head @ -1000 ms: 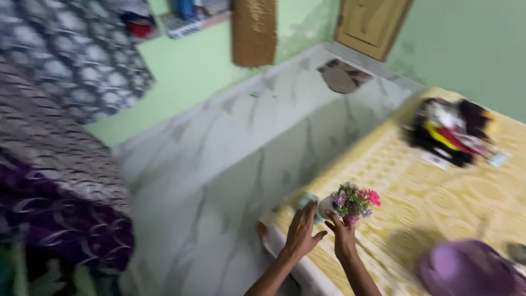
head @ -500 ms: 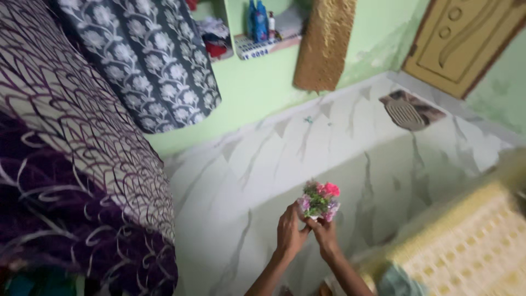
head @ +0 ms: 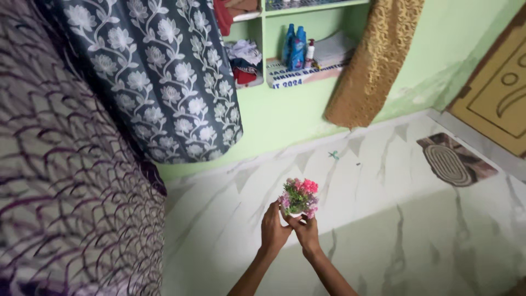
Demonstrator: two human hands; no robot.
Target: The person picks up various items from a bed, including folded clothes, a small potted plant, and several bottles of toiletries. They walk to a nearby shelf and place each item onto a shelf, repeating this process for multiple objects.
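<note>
Marble floor (head: 383, 219) fills the lower frame, patterned cloth (head: 71, 181) at left, floral cloth (head: 164, 77) hanging above. Green shelf (head: 290, 55) holds blue bottles (head: 295, 46). Mat (head: 452, 161) near the door (head: 498, 87). Left hand (head: 274, 227) and right hand (head: 306, 233), both closed around a small flower pot (head: 299, 198), held above the floor, centre frame.

Both forearms rise from the bottom centre of the frame (converging as they go). The left hand (head: 273, 229) and right hand (head: 306, 232) meet there, fingers curled upward, cupped together.
</note>
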